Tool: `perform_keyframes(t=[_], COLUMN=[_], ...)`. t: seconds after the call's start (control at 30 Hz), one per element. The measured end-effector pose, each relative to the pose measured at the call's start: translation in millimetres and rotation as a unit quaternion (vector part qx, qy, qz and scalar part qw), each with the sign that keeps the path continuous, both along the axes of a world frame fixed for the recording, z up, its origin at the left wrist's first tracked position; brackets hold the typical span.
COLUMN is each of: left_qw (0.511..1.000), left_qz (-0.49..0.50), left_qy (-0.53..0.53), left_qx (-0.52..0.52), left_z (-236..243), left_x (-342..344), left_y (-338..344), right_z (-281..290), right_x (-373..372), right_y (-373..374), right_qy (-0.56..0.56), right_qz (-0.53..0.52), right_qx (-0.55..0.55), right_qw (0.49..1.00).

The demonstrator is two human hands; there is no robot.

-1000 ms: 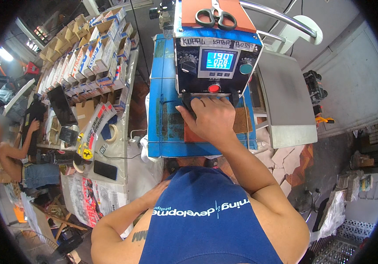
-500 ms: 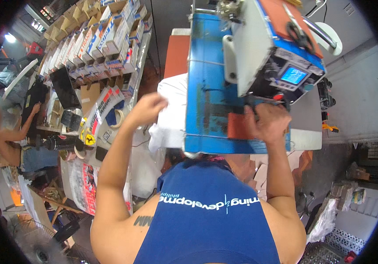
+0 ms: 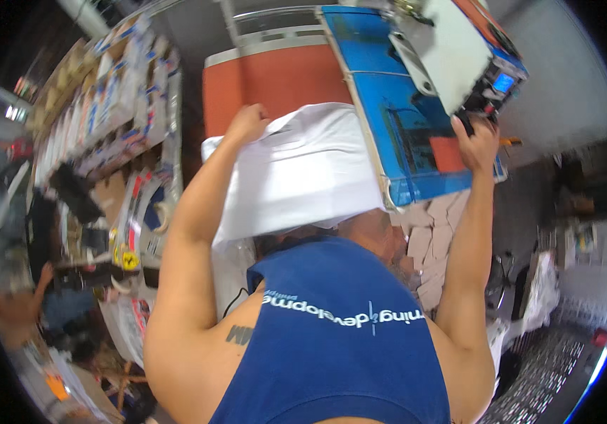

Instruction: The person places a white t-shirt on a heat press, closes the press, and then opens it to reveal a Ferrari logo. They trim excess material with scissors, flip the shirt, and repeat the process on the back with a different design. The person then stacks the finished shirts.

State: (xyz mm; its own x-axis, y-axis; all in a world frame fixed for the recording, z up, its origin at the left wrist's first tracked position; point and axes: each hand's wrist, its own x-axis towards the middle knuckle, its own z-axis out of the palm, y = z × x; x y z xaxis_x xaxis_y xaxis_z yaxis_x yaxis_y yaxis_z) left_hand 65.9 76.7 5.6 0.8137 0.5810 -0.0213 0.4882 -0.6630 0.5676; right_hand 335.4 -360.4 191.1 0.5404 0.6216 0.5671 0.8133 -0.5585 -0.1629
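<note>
- White shirt (image 3: pixel 303 177) lies partly over the orange pad (image 3: pixel 279 74).
- Left hand (image 3: pixel 248 124) curls at its upper edge; can't tell if fingers pinch cloth.
- Right hand (image 3: pixel 479 146) grips the press's black handle (image 3: pixel 467 123).

Rows of cardboard boxes (image 3: pixel 116 106) stand near a curved strip (image 3: pixel 131 220)

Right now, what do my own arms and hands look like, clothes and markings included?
Your left arm and right arm have no sleeves; your top is navy with white lettering. A dark tattoo-like marking shows near your left shoulder. Your left hand and right hand wear no gloves; rings are too blurred to tell.
</note>
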Motion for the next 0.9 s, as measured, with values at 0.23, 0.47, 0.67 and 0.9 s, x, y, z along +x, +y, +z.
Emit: perform_keyframes(t=[0.23, 0.47, 0.67, 0.9], left_qw=[0.937, 0.810, 0.793, 0.981], left_qz=[0.000, -0.199, -0.175, 0.138], left_qy=[-0.185, -0.110, -0.162, -0.134], left_qx=[-0.296, -0.541, -0.560, -0.014], left_z=[105, 154, 139, 67], left_x=[40, 199, 201, -66], left_y=[-23, -219, -243, 2], right_z=[1, -1, -6, -31], right_x=[54, 90, 118, 37], right_y=[-40, -65, -86, -12], right_qy=[-0.010, -0.011, -0.037, -0.185], right_qz=[-0.055, -0.027, -0.046, -0.107], right_qx=[-0.008, 0.020, -0.019, 0.144], right_qw=[0.998, 0.999, 0.998, 0.966])
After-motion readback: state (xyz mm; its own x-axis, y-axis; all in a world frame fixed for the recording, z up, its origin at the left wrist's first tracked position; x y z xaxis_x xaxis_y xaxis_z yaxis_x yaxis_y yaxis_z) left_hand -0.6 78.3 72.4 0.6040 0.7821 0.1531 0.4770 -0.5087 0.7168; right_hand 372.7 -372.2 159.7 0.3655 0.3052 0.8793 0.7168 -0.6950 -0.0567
